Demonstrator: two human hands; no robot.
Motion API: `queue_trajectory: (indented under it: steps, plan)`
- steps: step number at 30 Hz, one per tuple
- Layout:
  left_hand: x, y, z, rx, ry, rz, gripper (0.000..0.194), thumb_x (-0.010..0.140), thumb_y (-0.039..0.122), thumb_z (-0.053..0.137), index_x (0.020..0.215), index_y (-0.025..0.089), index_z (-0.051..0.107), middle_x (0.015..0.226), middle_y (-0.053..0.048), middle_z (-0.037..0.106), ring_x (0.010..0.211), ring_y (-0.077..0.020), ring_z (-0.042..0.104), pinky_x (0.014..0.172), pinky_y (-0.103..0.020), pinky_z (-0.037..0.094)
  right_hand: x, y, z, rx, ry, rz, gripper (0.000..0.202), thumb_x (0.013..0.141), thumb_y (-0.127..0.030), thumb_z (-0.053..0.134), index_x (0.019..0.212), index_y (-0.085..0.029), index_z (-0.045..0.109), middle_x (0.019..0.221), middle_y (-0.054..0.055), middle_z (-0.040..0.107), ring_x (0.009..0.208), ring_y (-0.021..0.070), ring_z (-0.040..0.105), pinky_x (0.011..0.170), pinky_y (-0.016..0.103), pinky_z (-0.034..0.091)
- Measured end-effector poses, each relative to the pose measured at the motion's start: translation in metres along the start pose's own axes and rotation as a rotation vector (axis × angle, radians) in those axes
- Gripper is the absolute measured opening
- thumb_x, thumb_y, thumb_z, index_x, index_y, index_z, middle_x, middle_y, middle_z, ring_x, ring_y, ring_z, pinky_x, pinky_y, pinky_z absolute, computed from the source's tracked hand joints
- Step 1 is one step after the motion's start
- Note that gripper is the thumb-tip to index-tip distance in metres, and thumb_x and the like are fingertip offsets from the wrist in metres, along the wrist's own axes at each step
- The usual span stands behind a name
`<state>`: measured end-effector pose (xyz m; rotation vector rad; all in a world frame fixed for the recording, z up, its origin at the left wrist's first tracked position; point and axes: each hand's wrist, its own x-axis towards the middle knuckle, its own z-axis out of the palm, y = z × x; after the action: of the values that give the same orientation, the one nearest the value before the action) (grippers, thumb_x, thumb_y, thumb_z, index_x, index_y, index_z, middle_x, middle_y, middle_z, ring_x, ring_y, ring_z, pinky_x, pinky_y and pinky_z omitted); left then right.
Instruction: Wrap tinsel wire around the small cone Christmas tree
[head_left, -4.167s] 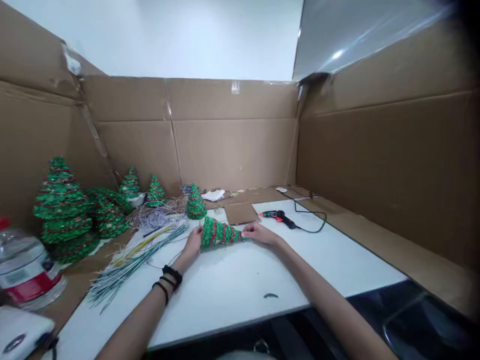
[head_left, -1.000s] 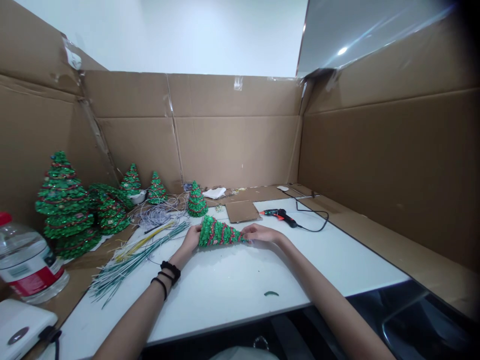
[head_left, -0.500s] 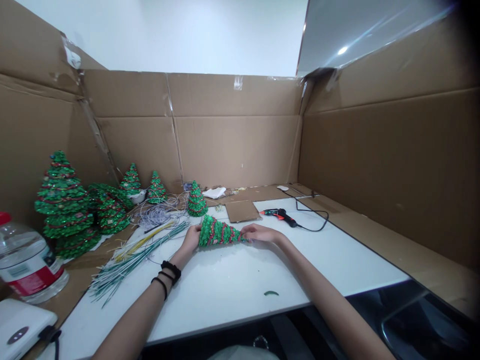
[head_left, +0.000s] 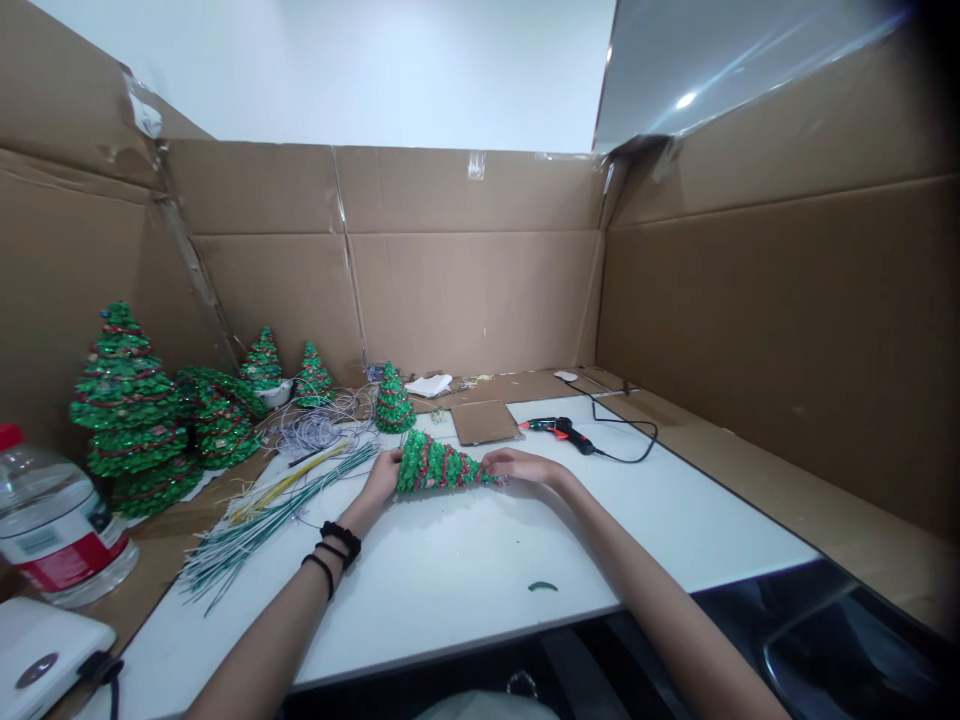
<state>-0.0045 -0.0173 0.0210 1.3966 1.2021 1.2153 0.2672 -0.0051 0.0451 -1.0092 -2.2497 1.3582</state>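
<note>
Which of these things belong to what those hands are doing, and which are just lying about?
Part of the job:
Green tree with red trim, held sideways, left hand at its base, right hand near its tip
Glue gun, probably, though unheld

Just lying about, it seems:
Red-capped bottle
White device
Green scrap

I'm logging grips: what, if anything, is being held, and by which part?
A small green Christmas tree with red garland, turned on its side: the left hand holds its wide base, the right hand its narrow tip.
</note>
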Motion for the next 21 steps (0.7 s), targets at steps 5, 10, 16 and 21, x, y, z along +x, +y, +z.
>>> queue_trajectory:
  steps: [5,10,16,21]
  plan:
    - [-0.005,0.008,0.0,0.017,-0.05,0.004,0.024,0.054,0.033,0.065,0.064,0.011,0.068,0.059,-0.005,0.066,0.055,-0.0167,0.058,0.054,-0.026,0.045,-0.001,-0.001,0.0,-0.009,0.031,0.027,0.021,0.077,-0.033,0.051,0.085,-0.015,0.061,0.074,0.0,0.058,0.068,0.0132,0.05,0.067,0.024,0.037]
    - [-0.008,0.014,-0.001,0.055,-0.093,0.044,0.024,0.059,0.036,0.065,0.063,0.012,0.068,0.058,-0.004,0.066,0.059,-0.0179,0.058,0.057,-0.027,0.045,-0.002,-0.003,0.001,-0.012,0.019,0.023,0.021,0.076,-0.031,0.05,0.085,-0.015,0.061,0.074,0.0,0.059,0.066,0.0124,0.049,0.065,0.023,0.037]
    - [-0.006,0.013,-0.002,0.077,-0.123,0.056,0.024,0.06,0.036,0.065,0.065,0.012,0.068,0.062,-0.005,0.068,0.068,-0.0201,0.061,0.064,-0.029,0.047,0.0,-0.001,0.002,-0.019,0.032,0.023,0.021,0.076,-0.031,0.05,0.084,-0.014,0.06,0.07,-0.001,0.056,0.063,0.0113,0.047,0.061,0.022,0.035]
    - [-0.007,0.013,-0.002,0.057,-0.13,0.02,0.026,0.059,0.037,0.066,0.067,0.012,0.068,0.064,-0.006,0.068,0.069,-0.0206,0.062,0.064,-0.029,0.048,0.001,0.001,0.002,-0.012,0.028,0.018,0.02,0.076,-0.032,0.051,0.082,-0.014,0.059,0.069,-0.002,0.054,0.062,0.011,0.046,0.06,0.022,0.034]
